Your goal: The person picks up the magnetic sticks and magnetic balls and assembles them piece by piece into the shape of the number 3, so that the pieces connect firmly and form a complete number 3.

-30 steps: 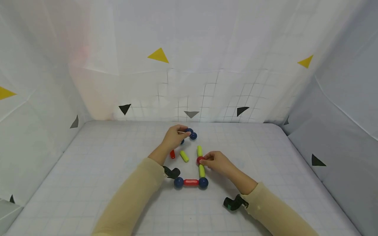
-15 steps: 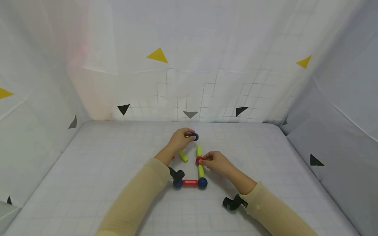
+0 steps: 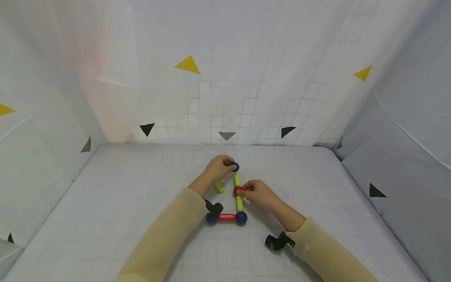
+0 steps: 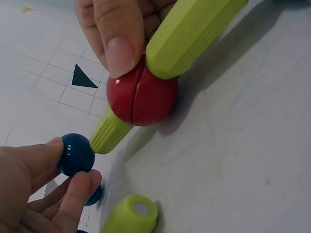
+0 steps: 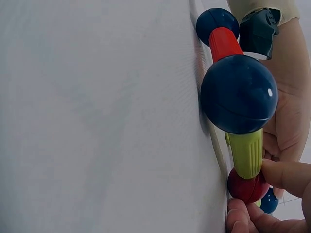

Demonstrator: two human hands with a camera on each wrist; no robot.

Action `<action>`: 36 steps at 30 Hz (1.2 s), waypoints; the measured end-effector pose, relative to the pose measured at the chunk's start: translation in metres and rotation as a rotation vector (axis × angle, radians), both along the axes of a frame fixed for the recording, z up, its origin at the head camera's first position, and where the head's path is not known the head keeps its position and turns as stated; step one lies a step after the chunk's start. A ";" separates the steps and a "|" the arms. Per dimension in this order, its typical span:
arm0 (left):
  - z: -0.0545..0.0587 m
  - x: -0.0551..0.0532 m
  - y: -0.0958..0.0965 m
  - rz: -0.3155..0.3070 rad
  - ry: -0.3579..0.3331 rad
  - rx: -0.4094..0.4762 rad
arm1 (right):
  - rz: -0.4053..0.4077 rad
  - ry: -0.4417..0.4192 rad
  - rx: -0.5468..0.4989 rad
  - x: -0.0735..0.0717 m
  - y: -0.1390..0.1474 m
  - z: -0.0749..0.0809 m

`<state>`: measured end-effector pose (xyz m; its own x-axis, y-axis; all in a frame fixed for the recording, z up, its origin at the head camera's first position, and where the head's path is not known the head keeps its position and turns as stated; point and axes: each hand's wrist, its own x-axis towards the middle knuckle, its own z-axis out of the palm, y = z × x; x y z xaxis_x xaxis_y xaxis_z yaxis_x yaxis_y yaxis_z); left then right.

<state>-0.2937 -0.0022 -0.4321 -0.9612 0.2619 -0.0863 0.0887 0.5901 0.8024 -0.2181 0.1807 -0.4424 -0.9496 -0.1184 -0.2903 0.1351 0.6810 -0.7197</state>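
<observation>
My left hand pinches a blue ball between thumb and fingers. In the left wrist view this blue ball sits right at the tip of a yellow-green rod; I cannot tell whether they touch. With thumb and fingertips, my right hand holds a red ball that joins the far rod to a near yellow-green rod. The near rod ends at a blue corner ball. From there a red rod runs left to another blue ball, partly covered by the wrist camera.
A loose yellow-green rod lies beside the left forearm. Behind the left fingers another blue ball shows partly. White walls with yellow and black triangles surround the white table. The right wrist camera hangs low over the table.
My left hand has moved right and nearer with the blue ball, towards the far rod's end. The left forearm now hides the loose red rod. My right hand stays on the red ball.
</observation>
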 end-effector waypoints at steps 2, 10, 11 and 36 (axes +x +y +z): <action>0.000 0.000 0.001 0.004 -0.003 -0.011 | 0.003 0.001 0.000 0.000 0.000 0.002; -0.003 -0.003 0.004 0.008 0.000 -0.052 | 0.001 0.009 0.002 0.000 0.000 0.003; -0.003 -0.002 0.004 0.009 0.002 -0.056 | 0.000 0.006 0.001 0.000 0.000 0.003; -0.009 0.002 0.008 -0.046 0.024 -0.088 | 0.002 0.020 0.003 0.001 0.000 -0.001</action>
